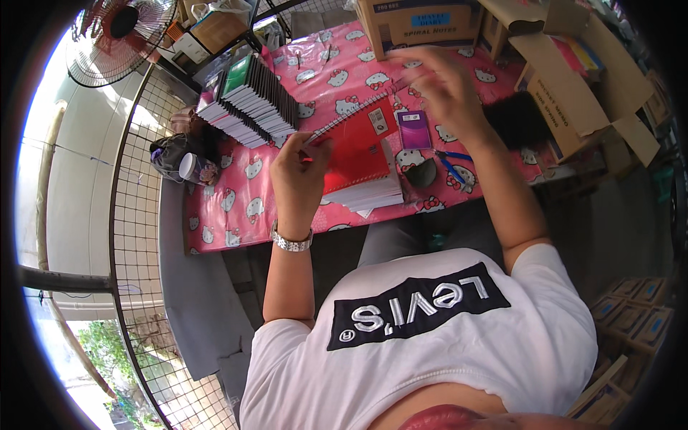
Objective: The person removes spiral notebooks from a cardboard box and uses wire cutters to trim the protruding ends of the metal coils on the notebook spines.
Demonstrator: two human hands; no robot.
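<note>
My left hand point(299, 172) is closed in a pinch on one end of a spiral binding coil point(351, 115), at the upper left corner of a red notebook point(351, 154). The coil runs along the notebook's far edge. This notebook lies on top of a thick stack of white-paged books point(365, 195). Over the coil's far right end, my right hand point(446, 93) is raised, its fingers spread and blurred by motion. Right of the stack lie a purple notebook point(413, 130), blue-handled pliers point(453, 168) and a dark round piece point(421, 174).
Spiral notebooks stand in two piles point(251, 97) at the far left, beside a white cup point(190, 166) and a dark bag point(166, 154). Cardboard boxes point(423, 32) line the back; an open box point(573, 93) stands right. A fan point(123, 25) is far left. Pink patterned cloth point(236, 229) covers the table.
</note>
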